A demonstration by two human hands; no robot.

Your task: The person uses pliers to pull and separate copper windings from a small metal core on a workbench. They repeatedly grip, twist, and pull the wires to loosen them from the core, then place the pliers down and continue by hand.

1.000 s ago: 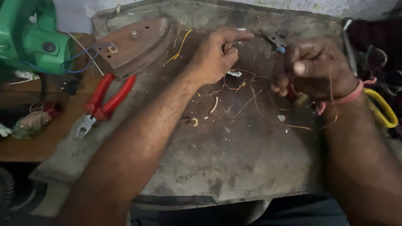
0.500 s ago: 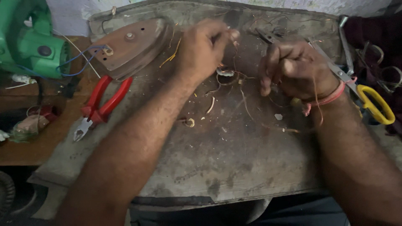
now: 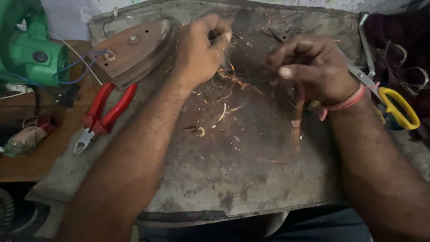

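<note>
Both hands have drawn closer together since before. From the head view, the left hand [image 3: 200, 50] and the right hand [image 3: 313, 67] each pinch thin copper wire [image 3: 233, 79] (strands taut between them) above the worn mat [image 3: 233, 179], beside red pliers [image 3: 104, 117].

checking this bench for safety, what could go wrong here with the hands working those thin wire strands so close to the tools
1. The thin copper strands pinched by the left hand and right hand look fine and frayed; they could snap or prick the fingers.
2. The yellow-handled scissors lie right by the right wrist and could be knocked or nick it.
3. Wire offcuts litter the worn mat; loose bits could stick in skin.
</note>
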